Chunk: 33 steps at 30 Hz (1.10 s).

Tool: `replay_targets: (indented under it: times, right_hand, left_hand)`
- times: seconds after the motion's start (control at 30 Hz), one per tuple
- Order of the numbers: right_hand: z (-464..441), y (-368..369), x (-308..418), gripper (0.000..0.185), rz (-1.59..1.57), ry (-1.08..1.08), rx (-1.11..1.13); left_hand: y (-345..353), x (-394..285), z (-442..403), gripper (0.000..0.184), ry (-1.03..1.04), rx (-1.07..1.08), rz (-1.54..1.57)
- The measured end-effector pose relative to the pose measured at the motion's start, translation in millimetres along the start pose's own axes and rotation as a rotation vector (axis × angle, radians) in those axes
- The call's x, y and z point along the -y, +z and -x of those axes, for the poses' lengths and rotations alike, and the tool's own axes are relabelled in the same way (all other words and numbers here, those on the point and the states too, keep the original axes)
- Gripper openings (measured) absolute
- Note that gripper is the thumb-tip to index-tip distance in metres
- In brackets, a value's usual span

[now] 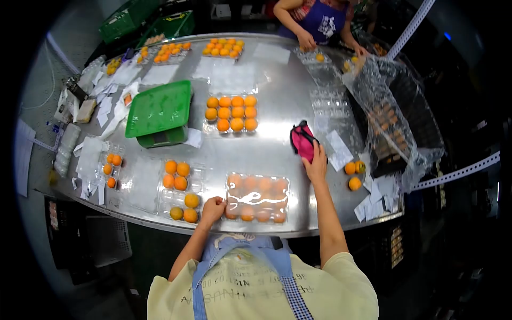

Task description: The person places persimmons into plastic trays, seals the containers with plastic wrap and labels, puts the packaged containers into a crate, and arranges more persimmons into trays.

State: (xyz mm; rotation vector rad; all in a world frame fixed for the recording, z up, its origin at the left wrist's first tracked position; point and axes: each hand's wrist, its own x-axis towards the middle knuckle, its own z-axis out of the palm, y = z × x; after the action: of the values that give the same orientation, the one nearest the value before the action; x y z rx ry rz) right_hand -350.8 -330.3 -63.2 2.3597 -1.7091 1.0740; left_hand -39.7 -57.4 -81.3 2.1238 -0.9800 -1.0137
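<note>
A closed clear clamshell pack [257, 198] full of orange fruit lies near the table's front edge. My left hand [214, 209] is at its left side, fingers closed at the edge; what they pinch is too small to tell. Farther right, my right hand [316, 161] has its fingers wrapped on a pink and black pouch-like item [303, 141] on the metal table. Left of my left hand sits an open clear tray [180, 188], partly filled with orange fruit. Beyond the closed pack is an open tray of orange fruit [231, 113] in rows.
A green lidded bin [160, 111] stands centre-left. Loose fruit [354, 183] and paper slips [376, 198] lie at the right, beside a plastic-lined crate [386, 125]. Across the table, a person in a purple apron [321, 22] handles fruit. More trays line the far edge.
</note>
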Motion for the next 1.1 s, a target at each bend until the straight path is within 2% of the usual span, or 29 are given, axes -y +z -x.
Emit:
replay_targets:
  times: [0.03, 0.13, 0.17, 0.2, 0.23, 0.27, 0.3, 0.33, 0.37, 0.43, 0.5, 0.57, 0.6, 0.63, 0.7, 0.8, 0.97, 1.03, 1.1]
  right_hand:
    - [-4, 6, 4, 0.033, -0.027, 0.024, 0.056]
    - [-25, -10, 31, 0.038, -0.165, 0.308, 0.471]
    - [-31, -32, 56, 0.038, -0.213, 0.274, 0.521]
    - [-27, -46, 76, 0.031, -0.368, 0.189, 0.552]
    - [-19, -56, 98, 0.026, -0.454, -0.019, 0.548]
    - [-17, -67, 125, 0.021, -0.526, -0.325, 0.56]
    - [-2, -83, 157, 0.017, -0.504, -0.513, 0.559]
    - [29, -73, 176, 0.013, -0.474, -0.576, 0.657]
    - [62, -71, 192, 0.02, -0.543, -0.616, 0.683]
    - [111, -59, 217, 0.037, -0.402, -0.75, 0.765]
    - [122, -49, 212, 0.037, -0.474, -0.735, 0.73]
    - [113, -57, 190, 0.037, -0.465, -0.601, 0.659]
    - [111, -61, 173, 0.036, -0.34, -0.523, 0.646]
    - [109, -62, 153, 0.038, -0.336, -0.466, 0.541]
    - [104, -71, 124, 0.042, -0.266, -0.292, 0.47]
    - [114, -48, 127, 0.043, -0.16, -0.24, 0.373]
    - [100, -18, 219, 0.063, -0.222, -0.476, 0.548]
    - [110, -12, 236, 0.063, -0.29, -0.666, 0.54]
    - [119, -14, 233, 0.062, -0.3, -0.74, 0.574]
  left_hand:
    - [0, 0, -1, 0.027, -0.039, 0.032, 0.05]
    - [1, -1, 2, 0.027, -0.026, -0.008, 0.05]
    - [4, 5, 1, 0.027, -0.019, -0.006, 0.065]
    - [6, 7, 1, 0.027, -0.015, -0.022, 0.086]
    - [6, 5, 1, 0.027, -0.019, -0.03, 0.089]
    - [5, 2, 3, 0.027, -0.024, -0.035, 0.09]
    - [5, 1, 4, 0.027, -0.029, -0.037, 0.091]
    - [5, 3, 3, 0.029, -0.032, -0.034, 0.074]
    - [4, 4, 2, 0.029, -0.05, -0.029, 0.027]
    - [2, 6, 0, 0.03, -0.087, -0.014, -0.067]
    - [5, 10, -2, 0.03, -0.093, -0.019, 0.014]
    - [6, 9, 0, 0.031, -0.056, -0.03, 0.05]
    - [1, 2, 3, 0.031, -0.095, 0.022, 0.063]
    - [0, 3, 3, 0.03, -0.092, 0.034, 0.083]
    - [0, 1, 3, 0.028, -0.084, 0.062, 0.13]
    - [-5, -9, 4, 0.027, -0.085, 0.06, 0.049]
    - [1, 11, -2, 0.031, -0.063, 0.039, 0.029]
    - [-6, -2, 2, 0.032, -0.053, -0.022, -0.051]
    - [-13, -11, 8, 0.032, -0.046, 0.043, -0.01]
